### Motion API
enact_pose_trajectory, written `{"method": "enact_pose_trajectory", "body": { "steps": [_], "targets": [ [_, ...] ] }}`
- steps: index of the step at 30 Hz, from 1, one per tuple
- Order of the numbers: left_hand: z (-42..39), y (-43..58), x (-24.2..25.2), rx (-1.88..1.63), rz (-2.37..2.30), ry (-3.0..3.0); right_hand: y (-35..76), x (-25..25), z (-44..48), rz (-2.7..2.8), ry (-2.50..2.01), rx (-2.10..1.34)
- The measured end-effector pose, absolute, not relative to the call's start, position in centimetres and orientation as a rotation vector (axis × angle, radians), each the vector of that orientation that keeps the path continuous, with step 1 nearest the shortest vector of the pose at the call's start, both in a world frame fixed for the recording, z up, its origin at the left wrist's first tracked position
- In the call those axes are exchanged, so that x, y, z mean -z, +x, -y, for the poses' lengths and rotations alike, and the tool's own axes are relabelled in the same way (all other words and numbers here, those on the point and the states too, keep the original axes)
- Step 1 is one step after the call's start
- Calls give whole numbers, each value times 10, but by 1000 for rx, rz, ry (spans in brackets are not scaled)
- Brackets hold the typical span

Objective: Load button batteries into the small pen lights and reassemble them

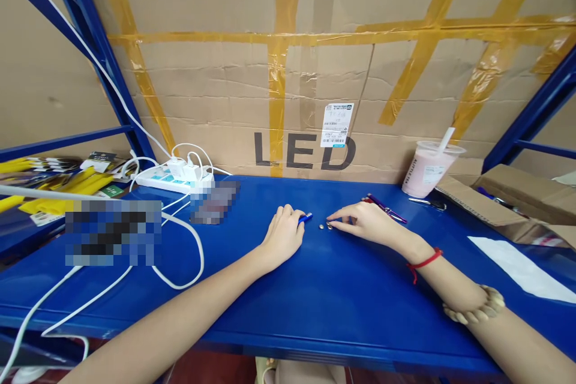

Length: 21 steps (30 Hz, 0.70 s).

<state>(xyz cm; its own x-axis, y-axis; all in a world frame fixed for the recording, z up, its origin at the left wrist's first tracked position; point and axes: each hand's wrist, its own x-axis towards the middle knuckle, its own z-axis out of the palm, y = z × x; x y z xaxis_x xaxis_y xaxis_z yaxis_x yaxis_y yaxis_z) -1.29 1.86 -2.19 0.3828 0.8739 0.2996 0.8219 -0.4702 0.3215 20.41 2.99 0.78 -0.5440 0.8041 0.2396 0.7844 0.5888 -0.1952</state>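
On the blue metal desk [252, 324], a small blue cylindrical object [306, 218] is gripped in the left hand [283, 232]. Just to the right of this cylinder, a small round silver piece [321, 227] is seen, clear of both hands. A little farther right of the cylinder, a second silver piece [330, 227] is met by the fingertips of the right hand [369, 222]; whether it is pinched or merely touched cannot be told. Well to the cylinder's right, a plastic cup of pink drink [429, 171] is placed; well to its left, a white power strip [149, 178].
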Motion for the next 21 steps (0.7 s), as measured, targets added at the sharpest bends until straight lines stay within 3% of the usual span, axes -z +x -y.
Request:
{"method": "enact_pose_trajectory", "body": {
  "steps": [21],
  "targets": [
    [-12,-10,9,-849,-1491,2322,184,0,-27,2570,-1302,-193]
  ]
}}
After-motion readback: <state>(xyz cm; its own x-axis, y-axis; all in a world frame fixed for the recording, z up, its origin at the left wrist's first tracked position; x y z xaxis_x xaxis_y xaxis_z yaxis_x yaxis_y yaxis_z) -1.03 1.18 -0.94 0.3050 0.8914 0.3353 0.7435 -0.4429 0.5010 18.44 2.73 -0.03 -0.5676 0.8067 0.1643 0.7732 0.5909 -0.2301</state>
